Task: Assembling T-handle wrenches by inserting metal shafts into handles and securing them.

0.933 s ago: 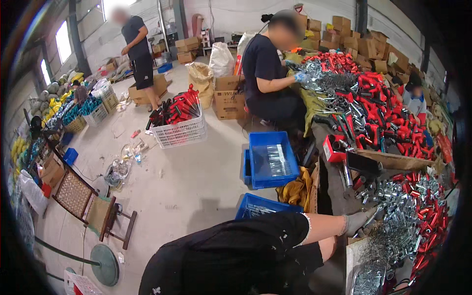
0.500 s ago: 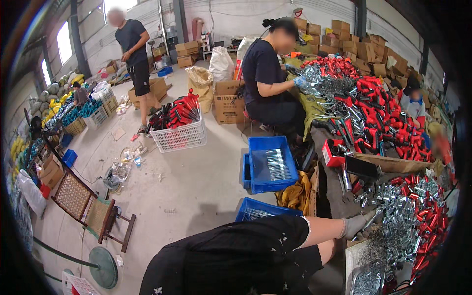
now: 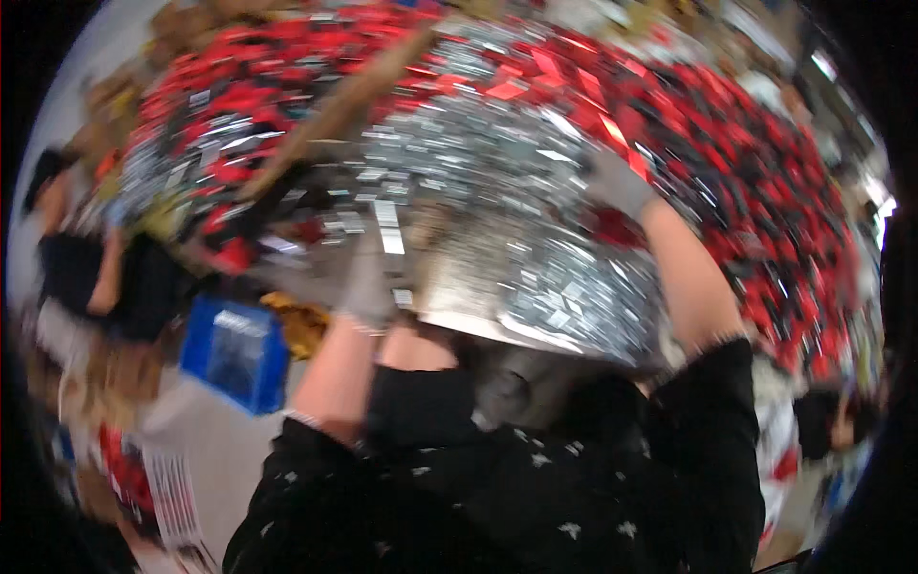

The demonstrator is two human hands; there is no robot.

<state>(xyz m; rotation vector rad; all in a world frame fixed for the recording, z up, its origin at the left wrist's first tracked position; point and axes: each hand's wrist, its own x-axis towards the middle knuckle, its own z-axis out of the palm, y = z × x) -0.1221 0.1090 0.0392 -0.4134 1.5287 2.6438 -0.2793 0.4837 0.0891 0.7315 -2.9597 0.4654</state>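
Head view: blue crate point(image 3: 234, 352) lower left

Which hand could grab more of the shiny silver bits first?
Probably the right hand: it already lies on the heap of shiny metal parts. The left hand sits at the heap's near edge. Motion blur hides both grips.

We have one head-worn fisheye view, motion-blurred, looking steeply down and forward from close above our own forearms onto the table point(image 3: 535, 316) piled with silver parts point(image 3: 497, 182) and red parts point(image 3: 765, 182).
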